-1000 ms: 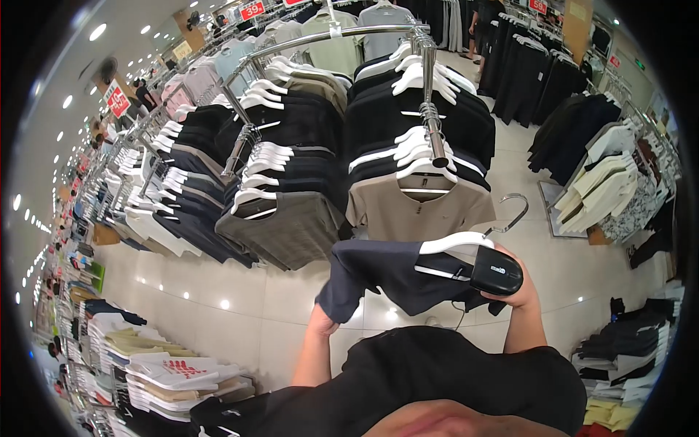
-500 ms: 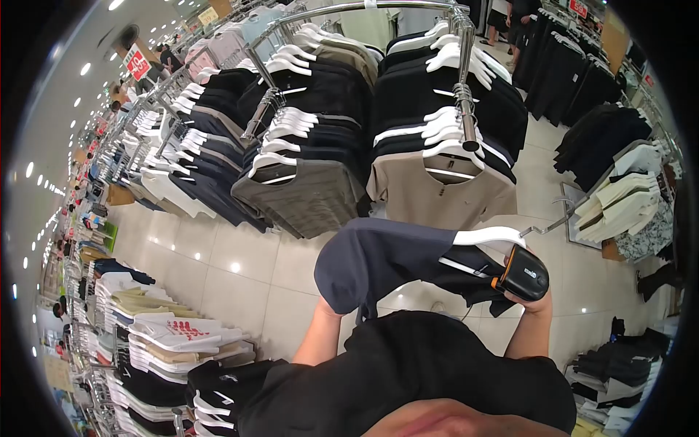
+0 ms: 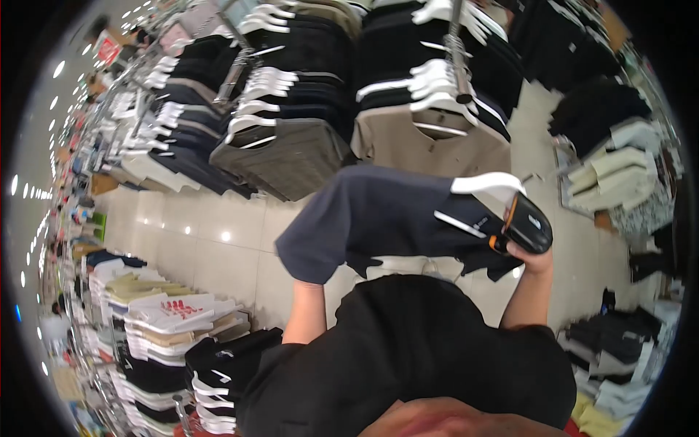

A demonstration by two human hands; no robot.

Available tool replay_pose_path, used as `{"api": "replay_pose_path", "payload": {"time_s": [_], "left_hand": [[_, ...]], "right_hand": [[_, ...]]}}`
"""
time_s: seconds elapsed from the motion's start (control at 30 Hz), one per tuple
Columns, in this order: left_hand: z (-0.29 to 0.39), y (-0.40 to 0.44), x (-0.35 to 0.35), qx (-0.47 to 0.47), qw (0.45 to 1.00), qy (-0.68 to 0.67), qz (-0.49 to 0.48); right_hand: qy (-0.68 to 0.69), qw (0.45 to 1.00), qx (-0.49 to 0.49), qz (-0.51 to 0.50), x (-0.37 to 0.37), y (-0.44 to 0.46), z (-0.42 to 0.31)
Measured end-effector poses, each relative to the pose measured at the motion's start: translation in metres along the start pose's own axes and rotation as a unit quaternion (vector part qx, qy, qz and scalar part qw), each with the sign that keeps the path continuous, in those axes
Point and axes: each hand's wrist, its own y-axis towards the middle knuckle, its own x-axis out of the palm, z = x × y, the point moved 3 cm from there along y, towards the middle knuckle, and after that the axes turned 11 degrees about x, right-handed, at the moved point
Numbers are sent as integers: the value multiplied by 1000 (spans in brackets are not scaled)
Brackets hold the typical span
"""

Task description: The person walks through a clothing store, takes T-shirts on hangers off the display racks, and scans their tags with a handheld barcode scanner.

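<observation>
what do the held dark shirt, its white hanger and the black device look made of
Shirt: soft matte fabric, perhaps a knit, since it drapes without shine. Hanger: probably plastic, judging by its even white surface. Device: likely hard plastic, with faint highlights on a smooth curved shell.

Floor (image 3: 182,251) was pale, shiny tile with bright light spots (image 3: 226,237) bouncing off it. One metal rail (image 3: 459,62) had a brown shirt (image 3: 386,142) hanging up front, and the neighbouring rail (image 3: 233,79) had a grey shirt (image 3: 280,156).
</observation>
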Motion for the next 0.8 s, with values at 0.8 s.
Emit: {"api": "replay_pose_path", "payload": {"time_s": [0.8], "left_hand": [[-18,-6,17,-83,990,101,59]], "right_hand": [[11,999,4,30,12,-5,-13]]}}
